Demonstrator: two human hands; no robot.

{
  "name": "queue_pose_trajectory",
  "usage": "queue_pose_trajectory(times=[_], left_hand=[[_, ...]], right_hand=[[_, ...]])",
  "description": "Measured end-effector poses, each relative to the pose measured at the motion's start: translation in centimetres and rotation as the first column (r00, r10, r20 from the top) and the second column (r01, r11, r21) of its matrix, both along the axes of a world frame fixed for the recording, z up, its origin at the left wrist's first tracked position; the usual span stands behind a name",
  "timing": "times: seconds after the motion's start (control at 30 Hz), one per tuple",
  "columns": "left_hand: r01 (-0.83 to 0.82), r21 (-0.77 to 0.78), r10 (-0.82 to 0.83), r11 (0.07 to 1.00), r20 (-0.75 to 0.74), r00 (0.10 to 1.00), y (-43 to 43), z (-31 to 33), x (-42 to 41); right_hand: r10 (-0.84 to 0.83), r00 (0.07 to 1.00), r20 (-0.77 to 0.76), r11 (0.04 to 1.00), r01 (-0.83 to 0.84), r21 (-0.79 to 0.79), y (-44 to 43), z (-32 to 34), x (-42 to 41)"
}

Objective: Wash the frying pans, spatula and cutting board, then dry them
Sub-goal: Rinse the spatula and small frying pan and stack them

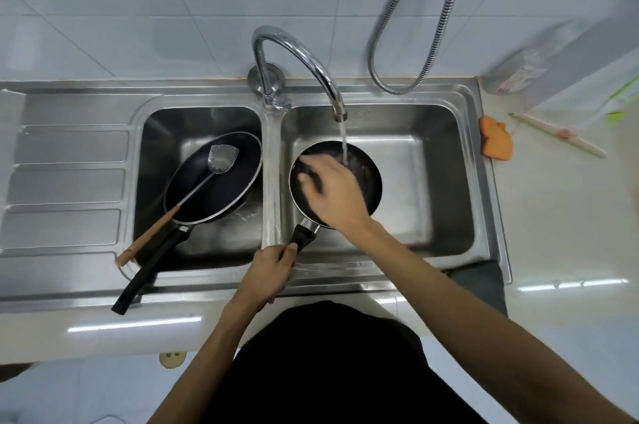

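A small black frying pan [368, 174] sits in the right sink basin under running water from the tap [304, 60]. My left hand [273, 268] grips its black handle at the basin's front edge. My right hand [332, 188] lies inside the pan with fingers spread on its bottom, blurred by motion. In the left basin a larger black frying pan [221, 188] leans tilted, its handle sticking out over the front rim. A metal spatula [221, 157] with a wooden handle rests across it. No cutting board is in view.
The steel double sink [484, 181] has a ribbed draining board [65, 188] on the left. An orange sponge [496, 141] lies on the counter to the right, beside a long pale utensil [560, 134]. A metal shower hose [408, 70] hangs against the tiled wall.
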State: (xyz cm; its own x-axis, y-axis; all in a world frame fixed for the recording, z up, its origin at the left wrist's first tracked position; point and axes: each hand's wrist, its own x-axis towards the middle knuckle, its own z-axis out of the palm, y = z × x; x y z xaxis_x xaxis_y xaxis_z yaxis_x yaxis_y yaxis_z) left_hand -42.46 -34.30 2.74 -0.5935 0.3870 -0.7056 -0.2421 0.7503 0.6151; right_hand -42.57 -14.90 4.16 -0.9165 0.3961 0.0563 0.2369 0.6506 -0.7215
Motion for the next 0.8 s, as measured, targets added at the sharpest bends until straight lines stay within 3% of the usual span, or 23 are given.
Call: queue_pose_trajectory(times=[0.1, 0.2, 0.33, 0.43, 0.57, 0.67, 0.73, 0.8], left_hand=[[0.024, -0.029, -0.024, 0.999, 0.005, 1.0, 0.3, -0.6, 0.7], [0.078, -0.052, -0.078, 0.996, -0.002, 0.997, 0.8, -0.9, 1.2], [0.131, -0.085, -0.131, 0.988, 0.005, 0.991, 2.0, -0.9, 1.7], [0.155, -0.109, -0.153, 0.982, 0.023, 0.988, 3.1, -0.7, 2.2], [0.124, -0.111, -0.119, 0.986, 0.054, 0.992, 4.4, -0.5, 3.2], [0.115, -0.109, -0.107, 0.987, 0.071, 0.992, 4.8, -0.6, 3.6], [0.103, -0.109, -0.095, 0.989, 0.082, 0.992, 4.8, -0.8, 3.6], [0.107, -0.111, -0.099, 0.988, 0.082, 0.992, 5.1, -0.7, 3.5]], right_hand=[[-0.3, 0.953, -0.026, 0.954, 0.3, -0.032, 5.7, -1.6, 6.3], [-0.533, 0.841, 0.092, 0.845, 0.522, 0.116, 14.7, -2.9, 9.8], [-0.665, 0.728, 0.166, 0.735, 0.598, 0.319, 26.1, -5.3, 11.3], [-0.676, 0.65, 0.346, 0.737, 0.585, 0.34, 30.6, -6.3, 11.0], [-0.589, 0.652, 0.477, 0.807, 0.51, 0.299, 33.1, -6.7, 10.6], [-0.643, 0.613, 0.459, 0.764, 0.552, 0.334, 32.9, -5.9, 9.8], [-0.638, 0.682, 0.357, 0.769, 0.555, 0.316, 31.1, -5.2, 9.1], [-0.521, 0.812, 0.263, 0.849, 0.46, 0.261, 27.5, -4.4, 8.3]])
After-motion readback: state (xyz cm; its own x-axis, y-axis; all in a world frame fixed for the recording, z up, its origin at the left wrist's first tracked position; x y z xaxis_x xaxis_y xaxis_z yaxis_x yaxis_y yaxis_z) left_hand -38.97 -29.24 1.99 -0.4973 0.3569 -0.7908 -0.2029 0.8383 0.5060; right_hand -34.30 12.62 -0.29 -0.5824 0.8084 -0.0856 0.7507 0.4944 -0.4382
